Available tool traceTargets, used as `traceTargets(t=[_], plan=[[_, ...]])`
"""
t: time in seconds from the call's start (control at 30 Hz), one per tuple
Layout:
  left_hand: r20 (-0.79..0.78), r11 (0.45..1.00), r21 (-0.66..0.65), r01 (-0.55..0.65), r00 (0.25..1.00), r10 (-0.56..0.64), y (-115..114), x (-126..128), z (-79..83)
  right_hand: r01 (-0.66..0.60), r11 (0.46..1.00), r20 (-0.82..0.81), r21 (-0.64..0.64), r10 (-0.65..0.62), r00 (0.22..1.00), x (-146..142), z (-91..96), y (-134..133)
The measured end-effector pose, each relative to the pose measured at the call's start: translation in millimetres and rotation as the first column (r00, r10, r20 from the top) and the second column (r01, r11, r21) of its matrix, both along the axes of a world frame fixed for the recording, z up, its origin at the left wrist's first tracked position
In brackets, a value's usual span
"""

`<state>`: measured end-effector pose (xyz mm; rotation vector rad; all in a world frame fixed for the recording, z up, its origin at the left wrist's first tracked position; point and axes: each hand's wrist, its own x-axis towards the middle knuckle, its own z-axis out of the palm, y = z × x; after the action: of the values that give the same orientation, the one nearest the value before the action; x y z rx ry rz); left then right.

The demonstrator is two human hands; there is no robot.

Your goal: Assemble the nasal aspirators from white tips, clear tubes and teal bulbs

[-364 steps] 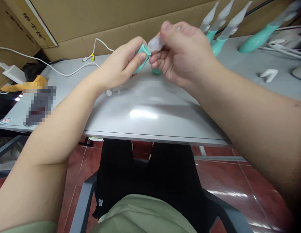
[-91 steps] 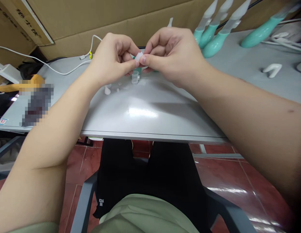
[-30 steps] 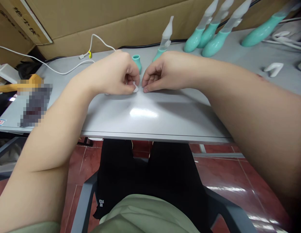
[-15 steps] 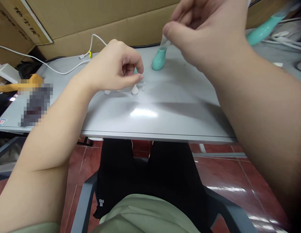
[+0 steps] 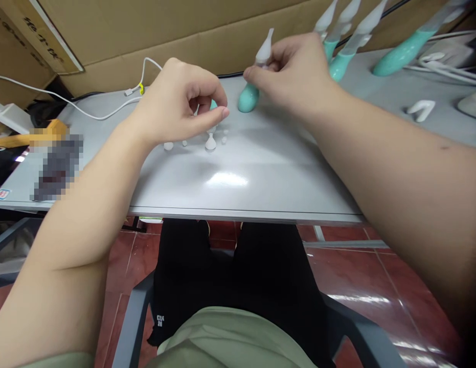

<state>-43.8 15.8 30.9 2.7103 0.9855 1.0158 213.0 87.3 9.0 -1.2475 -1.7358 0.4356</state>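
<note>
At upper centre of the frame, the right hand [image 5: 287, 65] has moved up from the small white pieces [image 5: 224, 140] to pinch the neck of the white-tipped teal bulb [image 5: 248, 99]; leftward, the left hand [image 5: 195, 99], thumb and forefinger apart, has released the white cone [image 5: 210, 143], which now stands unheld below.

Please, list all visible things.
Tipped bulbs: five, teal, back
Obscured piece: one, teal, centre
Cone: one, white, centre
Bits: several, white, near cone
Hooked piece: one, white, right
Cables: several, white or black, back and sides
Block: one, white, left
Pixelated items: two, yellow and dark, left
Table: one, grey, centre
Cardboard: several, brown, back
Chair: one, grey, bottom
Floor: one, red, bottom
Clothes: two, black and green, bottom
Left hand: one, bare, centre
Right hand: one, bare, on bulb
</note>
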Motion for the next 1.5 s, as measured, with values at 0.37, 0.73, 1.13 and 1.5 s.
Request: traceTargets(t=[0.37, 0.73, 1.13, 1.5], plan=[[0.026, 0.994, -0.047, -0.097, 0.995, 0.098, -2.6, 8.8, 0.5, -0.195, 0.95, -0.425, 0.245, 0.286, 0.859, -2.5, 30.2, -42.9], [0.029, 0.977, -0.206, -0.053, 0.998, 0.06, -7.7, 13.6, 2.5, -0.533, 0.826, -0.508, 0.181, 0.543, 0.669, -26.7, -7.4, -36.5], [0.142, 0.925, -0.36, 0.124, 0.987, -0.077, -7.5, 4.2, 9.2, -0.678, 0.735, -0.682, 0.011, 0.501, 0.532, -25.5, -1.2, -41.2], [0.225, 0.86, -0.459, 0.221, 0.966, -0.129, -4.8, -1.5, 10.7, -0.676, 0.732, -0.666, -0.088, 0.461, 0.586, -20.5, -0.2, -42.6]])
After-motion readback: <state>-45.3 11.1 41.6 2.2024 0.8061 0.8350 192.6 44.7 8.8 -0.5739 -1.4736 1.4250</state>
